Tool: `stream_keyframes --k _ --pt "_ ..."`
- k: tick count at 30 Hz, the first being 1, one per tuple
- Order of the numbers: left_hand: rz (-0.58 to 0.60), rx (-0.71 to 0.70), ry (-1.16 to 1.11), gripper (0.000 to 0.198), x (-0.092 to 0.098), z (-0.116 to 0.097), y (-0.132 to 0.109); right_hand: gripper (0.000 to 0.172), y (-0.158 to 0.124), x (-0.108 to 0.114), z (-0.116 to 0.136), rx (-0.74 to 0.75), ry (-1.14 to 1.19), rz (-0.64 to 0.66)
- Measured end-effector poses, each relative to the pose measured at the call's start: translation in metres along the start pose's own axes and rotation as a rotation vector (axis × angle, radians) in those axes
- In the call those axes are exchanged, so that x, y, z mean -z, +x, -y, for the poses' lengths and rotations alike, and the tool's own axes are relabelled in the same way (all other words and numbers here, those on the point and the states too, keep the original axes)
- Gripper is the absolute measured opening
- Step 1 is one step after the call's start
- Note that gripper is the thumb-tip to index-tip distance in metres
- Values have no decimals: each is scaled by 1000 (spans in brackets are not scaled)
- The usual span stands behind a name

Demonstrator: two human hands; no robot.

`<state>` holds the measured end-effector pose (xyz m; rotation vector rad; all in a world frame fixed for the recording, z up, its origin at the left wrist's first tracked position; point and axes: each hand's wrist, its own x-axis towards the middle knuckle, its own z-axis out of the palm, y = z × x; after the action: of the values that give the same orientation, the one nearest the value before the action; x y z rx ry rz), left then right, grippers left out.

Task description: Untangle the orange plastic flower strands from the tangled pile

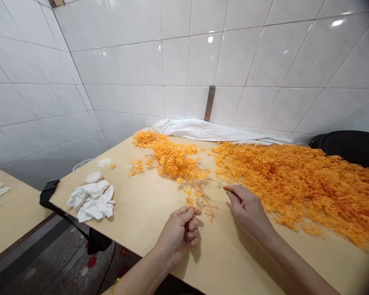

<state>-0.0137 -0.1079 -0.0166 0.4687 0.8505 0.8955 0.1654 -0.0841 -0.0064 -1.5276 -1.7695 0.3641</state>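
Note:
My left hand (180, 231) pinches the thin stem of an orange sprig (204, 209) between thumb and fingers, just above the pale wooden tabletop (147, 213). The sprig's branches spread to the right of that hand. My right hand (247, 208) hovers beside it, holding nothing, with its fingertips pointing left and close to the sprig. A big heap of orange sprigs (295, 184) covers the right of the table, just past my right hand. A smaller, looser pile of orange sprigs (169, 157) lies at the back middle.
Crumpled white paper or cloth (92, 200) lies at the table's left edge, and a bundled white cloth (203, 131) lies along the white tiled wall. A black object (347, 147) stands at the far right. Another wooden table (15, 213) stands lower left.

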Motion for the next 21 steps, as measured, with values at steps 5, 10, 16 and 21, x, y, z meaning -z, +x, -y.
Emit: stream_keyframes --k 5,10,16,21 --pt "18 15 35 14 -15 9 4 28 0 -8 14 -210 513 237" --pt "112 74 -7 14 -28 18 13 40 4 -24 11 -397 905 339" --pt "133 96 -80 15 -30 23 15 25 7 -24 6 -295 914 496" --pt "99 2 -137 15 -21 21 10 32 12 -20 -2 -171 657 441"
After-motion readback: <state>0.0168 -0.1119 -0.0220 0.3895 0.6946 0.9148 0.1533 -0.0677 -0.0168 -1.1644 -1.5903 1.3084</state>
